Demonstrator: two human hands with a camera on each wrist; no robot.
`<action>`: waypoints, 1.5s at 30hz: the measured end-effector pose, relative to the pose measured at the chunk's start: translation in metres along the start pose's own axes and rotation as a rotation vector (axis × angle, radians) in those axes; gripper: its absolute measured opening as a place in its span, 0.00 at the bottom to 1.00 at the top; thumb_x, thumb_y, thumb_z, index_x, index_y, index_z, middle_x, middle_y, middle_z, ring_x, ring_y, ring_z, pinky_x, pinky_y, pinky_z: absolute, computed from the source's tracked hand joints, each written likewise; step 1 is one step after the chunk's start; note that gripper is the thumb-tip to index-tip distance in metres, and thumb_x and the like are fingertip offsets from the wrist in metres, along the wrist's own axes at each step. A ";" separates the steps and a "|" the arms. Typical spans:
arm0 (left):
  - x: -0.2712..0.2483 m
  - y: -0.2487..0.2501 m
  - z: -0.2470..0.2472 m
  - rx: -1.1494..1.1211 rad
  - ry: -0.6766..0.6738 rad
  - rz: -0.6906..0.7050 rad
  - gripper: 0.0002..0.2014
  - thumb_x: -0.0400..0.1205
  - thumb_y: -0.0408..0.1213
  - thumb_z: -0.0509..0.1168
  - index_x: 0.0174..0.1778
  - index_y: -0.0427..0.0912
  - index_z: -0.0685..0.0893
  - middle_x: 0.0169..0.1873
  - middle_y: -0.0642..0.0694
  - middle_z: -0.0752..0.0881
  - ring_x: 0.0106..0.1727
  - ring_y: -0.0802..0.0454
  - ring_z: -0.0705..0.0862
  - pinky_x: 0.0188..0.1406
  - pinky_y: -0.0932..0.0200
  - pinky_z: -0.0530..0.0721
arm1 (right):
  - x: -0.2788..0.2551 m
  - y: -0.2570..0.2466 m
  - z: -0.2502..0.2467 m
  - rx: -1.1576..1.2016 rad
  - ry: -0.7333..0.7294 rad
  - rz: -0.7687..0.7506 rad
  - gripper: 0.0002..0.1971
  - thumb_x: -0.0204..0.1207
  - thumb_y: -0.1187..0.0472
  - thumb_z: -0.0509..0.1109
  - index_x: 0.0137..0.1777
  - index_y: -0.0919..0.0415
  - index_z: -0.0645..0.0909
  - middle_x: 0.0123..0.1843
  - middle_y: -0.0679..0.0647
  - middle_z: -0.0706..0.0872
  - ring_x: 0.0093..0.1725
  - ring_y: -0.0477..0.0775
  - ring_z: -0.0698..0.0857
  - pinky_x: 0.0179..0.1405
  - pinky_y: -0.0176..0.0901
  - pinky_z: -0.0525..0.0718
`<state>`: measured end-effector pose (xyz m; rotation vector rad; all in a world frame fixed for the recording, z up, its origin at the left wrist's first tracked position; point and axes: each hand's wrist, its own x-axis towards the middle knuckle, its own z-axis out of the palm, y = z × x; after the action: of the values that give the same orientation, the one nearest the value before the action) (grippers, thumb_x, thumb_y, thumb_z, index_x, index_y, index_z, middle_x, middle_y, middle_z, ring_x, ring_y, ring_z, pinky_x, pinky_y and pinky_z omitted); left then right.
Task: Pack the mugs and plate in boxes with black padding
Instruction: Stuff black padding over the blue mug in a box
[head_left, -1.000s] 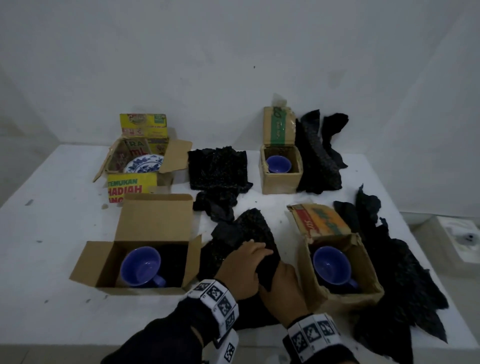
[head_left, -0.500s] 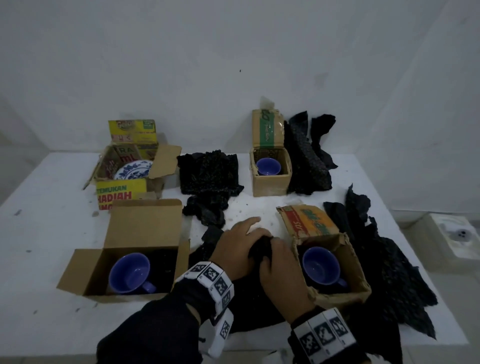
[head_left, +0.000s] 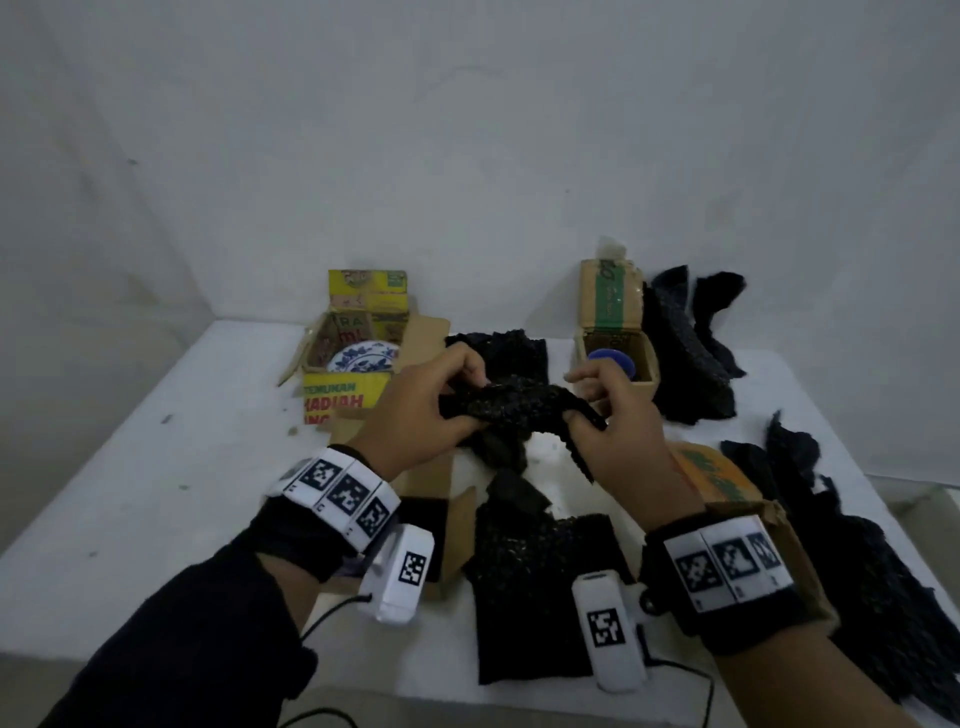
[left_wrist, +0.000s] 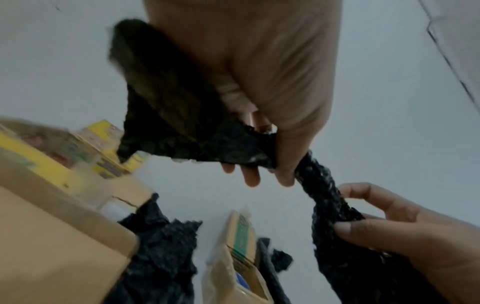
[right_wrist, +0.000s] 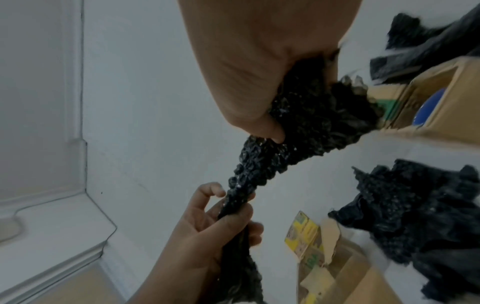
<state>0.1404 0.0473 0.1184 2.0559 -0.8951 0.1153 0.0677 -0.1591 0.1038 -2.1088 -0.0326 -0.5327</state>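
Note:
Both hands hold one piece of black padding (head_left: 519, 408) up above the table, stretched between them. My left hand (head_left: 457, 400) grips its left end and my right hand (head_left: 584, 410) pinches its right end. In the left wrist view the padding (left_wrist: 324, 197) is twisted into a rope between the two hands. A blue-and-white plate (head_left: 363, 358) lies in the yellow box (head_left: 343, 397) at the back left. A blue mug (head_left: 615, 358) sits in the far cardboard box (head_left: 647, 382). My arms hide the mugs in the two near boxes.
More black padding lies behind my hands (head_left: 511, 348), at the front between my wrists (head_left: 535, 587), beside the far box (head_left: 685, 364) and along the table's right edge (head_left: 841, 561). The near left box (head_left: 441, 499) and near right box (head_left: 722, 478) stand open.
Both hands have risen from the pile at the table's front with a piece of padding and moved apart, pulling it taut. The head view has tilted upward.

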 end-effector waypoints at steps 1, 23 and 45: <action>-0.008 -0.008 -0.014 0.017 0.003 -0.021 0.13 0.70 0.31 0.74 0.42 0.48 0.77 0.45 0.53 0.85 0.53 0.55 0.84 0.53 0.46 0.85 | 0.004 -0.006 0.011 -0.002 -0.014 -0.020 0.14 0.72 0.74 0.68 0.49 0.54 0.76 0.39 0.50 0.77 0.39 0.42 0.77 0.36 0.30 0.75; -0.160 -0.158 -0.039 0.335 -0.080 -0.370 0.25 0.69 0.36 0.65 0.64 0.48 0.82 0.54 0.47 0.86 0.59 0.44 0.79 0.56 0.49 0.82 | -0.033 0.011 0.223 -0.646 -0.601 -0.168 0.08 0.61 0.64 0.78 0.40 0.62 0.83 0.43 0.57 0.81 0.41 0.59 0.82 0.31 0.47 0.83; -0.165 -0.160 -0.034 -0.768 0.153 -0.859 0.22 0.86 0.26 0.49 0.77 0.44 0.68 0.73 0.49 0.73 0.74 0.52 0.70 0.73 0.55 0.70 | -0.049 -0.001 0.259 -0.701 -0.615 0.085 0.28 0.83 0.39 0.50 0.71 0.59 0.69 0.61 0.58 0.81 0.56 0.59 0.81 0.43 0.45 0.77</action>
<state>0.1281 0.2225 -0.0330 1.5001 0.1095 -0.4614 0.1160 0.0584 -0.0374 -2.8715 -0.1202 0.2195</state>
